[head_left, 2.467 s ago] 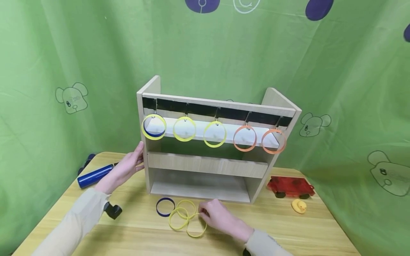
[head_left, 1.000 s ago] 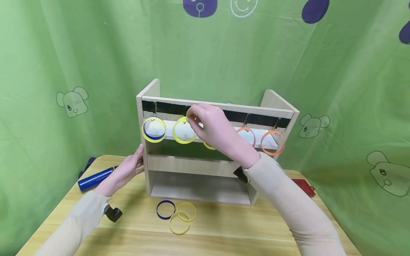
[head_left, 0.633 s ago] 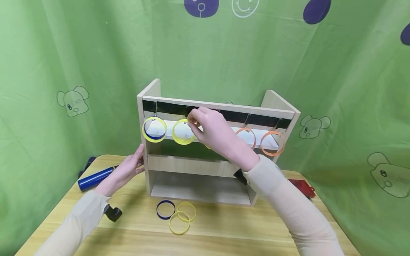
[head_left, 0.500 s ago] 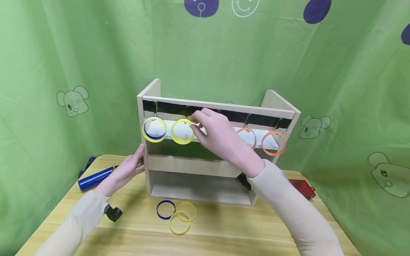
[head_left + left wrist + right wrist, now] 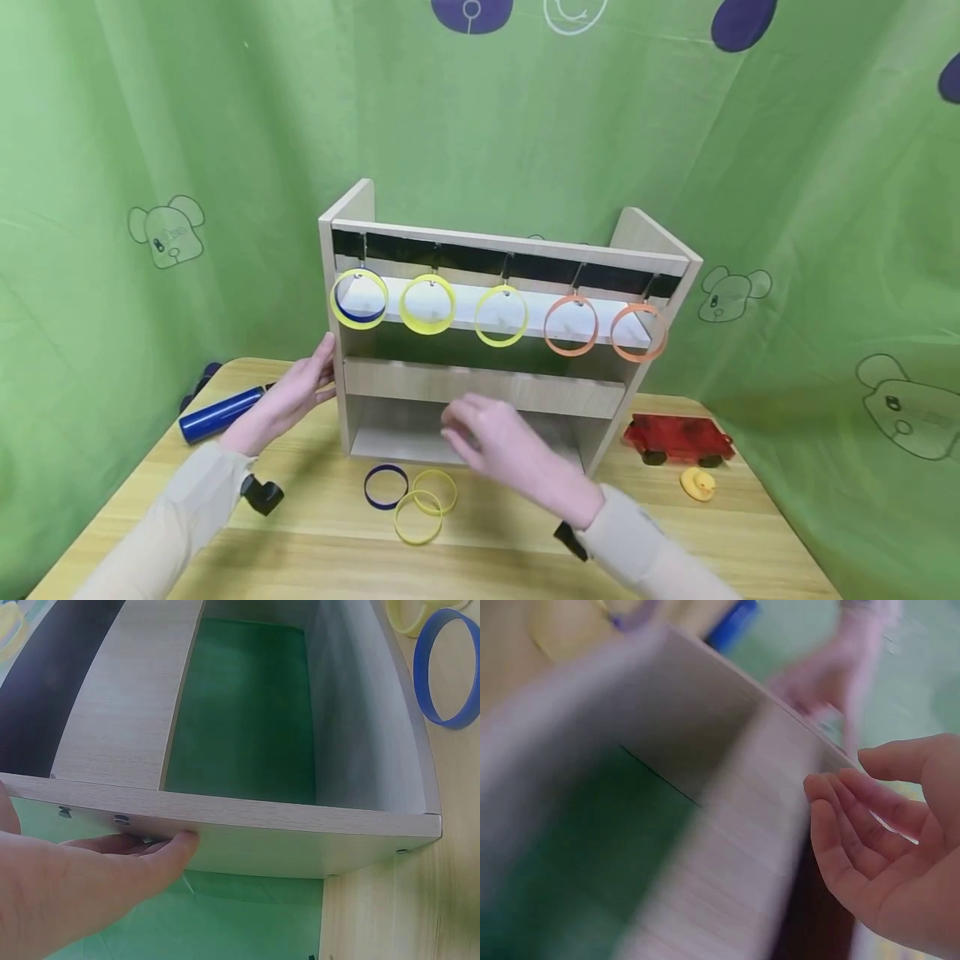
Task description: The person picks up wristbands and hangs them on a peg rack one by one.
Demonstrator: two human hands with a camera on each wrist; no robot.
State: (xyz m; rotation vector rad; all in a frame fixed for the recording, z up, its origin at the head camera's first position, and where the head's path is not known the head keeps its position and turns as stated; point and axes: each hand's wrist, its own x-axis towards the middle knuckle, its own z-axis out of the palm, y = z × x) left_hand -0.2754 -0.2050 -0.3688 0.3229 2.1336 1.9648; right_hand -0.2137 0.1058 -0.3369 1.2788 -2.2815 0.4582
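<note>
My left hand [image 5: 300, 387] rests against the left side panel of a pale wooden shelf [image 5: 480, 387]; in the left wrist view its thumb and fingers [image 5: 176, 851] touch the panel's outer face. My right hand [image 5: 498, 442] hangs in front of the lower shelf, fingers loosely bent, holding nothing. Rings hang from a row of hooks: yellow and blue together [image 5: 360, 325], a thick-looking yellow band [image 5: 427, 329], one yellow ring [image 5: 501, 342], then two orange rings [image 5: 570, 351] [image 5: 637, 357]. On the table, a dark blue ring [image 5: 386, 506] lies beside two overlapping yellow rings [image 5: 417, 542] [image 5: 435, 472].
A blue cylinder [image 5: 221, 415] lies left of the shelf, close to my left forearm. To the shelf's right stand a red toy cart [image 5: 678, 437] and a small yellow duck [image 5: 698, 483]. Green curtain [image 5: 480, 108] surrounds the wooden table [image 5: 300, 550].
My right hand took a yellow ring from the table up to the second hook, let go and came down. Two loose yellow rings lie on the table now, formerly three. My left hand stayed put.
</note>
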